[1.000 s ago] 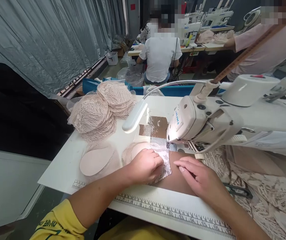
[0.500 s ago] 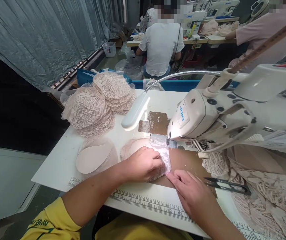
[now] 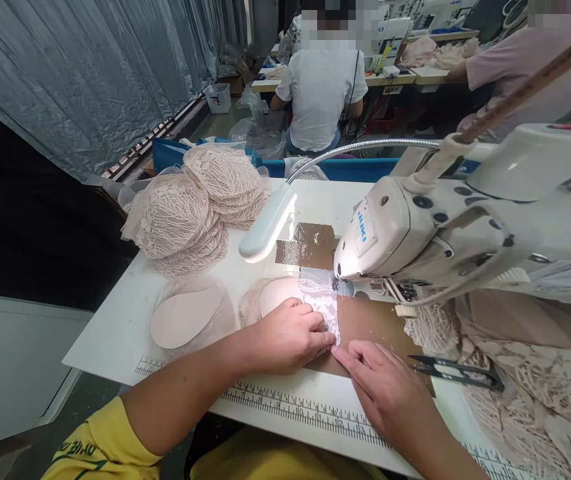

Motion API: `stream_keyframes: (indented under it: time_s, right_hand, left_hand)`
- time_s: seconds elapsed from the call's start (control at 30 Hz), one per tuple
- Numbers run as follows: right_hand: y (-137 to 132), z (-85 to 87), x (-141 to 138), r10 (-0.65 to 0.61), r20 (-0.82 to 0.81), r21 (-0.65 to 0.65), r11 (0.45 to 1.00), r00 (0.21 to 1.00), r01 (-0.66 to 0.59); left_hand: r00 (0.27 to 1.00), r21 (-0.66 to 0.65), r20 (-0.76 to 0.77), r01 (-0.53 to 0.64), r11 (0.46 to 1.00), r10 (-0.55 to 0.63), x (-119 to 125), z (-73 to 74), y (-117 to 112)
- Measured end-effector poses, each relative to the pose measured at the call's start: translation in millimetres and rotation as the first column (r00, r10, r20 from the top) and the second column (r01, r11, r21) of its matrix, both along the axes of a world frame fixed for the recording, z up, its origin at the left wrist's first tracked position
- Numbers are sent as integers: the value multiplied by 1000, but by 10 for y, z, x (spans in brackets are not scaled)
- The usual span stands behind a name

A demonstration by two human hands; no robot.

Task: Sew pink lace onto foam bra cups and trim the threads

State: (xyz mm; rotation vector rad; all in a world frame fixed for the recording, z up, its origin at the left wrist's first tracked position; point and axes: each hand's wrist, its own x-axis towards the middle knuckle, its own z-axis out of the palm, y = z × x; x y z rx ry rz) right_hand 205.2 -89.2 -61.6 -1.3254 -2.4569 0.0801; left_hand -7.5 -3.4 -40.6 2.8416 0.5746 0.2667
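Observation:
A pale lace bra cup [image 3: 322, 300] lies under the sewing machine's [image 3: 382, 230] head, lit by the lamp. My left hand [image 3: 290, 337] is closed over its near part, fingers curled, with the thumb and fingertip at the lace edge. Meeting it there, my right hand [image 3: 382, 377] pinches the near corner of the lace between thumb and forefinger. The needle area is partly hidden by the machine head. Just left of my left forearm, a smooth beige cup [image 3: 185, 317] with sheer mesh around it rests on the table.
Stacked lace cups [image 3: 170, 217] stand at the back left. A lamp [image 3: 268, 230] on a bendable neck hangs over the table [image 3: 110, 327]. Black thread snips [image 3: 458, 371] and a heap of lace [image 3: 540, 373] lie to the right. Two people sit beyond, one in a white shirt [image 3: 322, 93].
My left hand has shifted slightly toward me and to the right, bringing its fingertips next to my right thumb and forefinger. My right hand and the cup stay nearly in place.

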Motion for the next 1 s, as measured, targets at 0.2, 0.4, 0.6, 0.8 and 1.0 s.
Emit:
stream_keyframes:
  time_s: [0.2,0.4,0.6,0.8,1.0]
  right_hand:
    - [28,-61,26,-80,-16,31,996,997,80]
    - [102,-22,-47,-68,57,132,989,996,60]
    - [124,17,-53,-69,12,159,985,998,66]
    - [121,-2,-32,-66,11,143,988,998,64]
    - [180,28,-23,-70,26,77,995,997,67]
  left_hand:
    - [1000,-13,1,-4,1000,4,5,27,-7]
    - [990,-77,101,-86,993,94,17,50,45]
    - [993,70,-7,-114,991,115,78,-38,130]
    - [992,144,-100,-67,987,82,109,0,128]
    - [989,155,-136,-42,987,64,112,39,191]
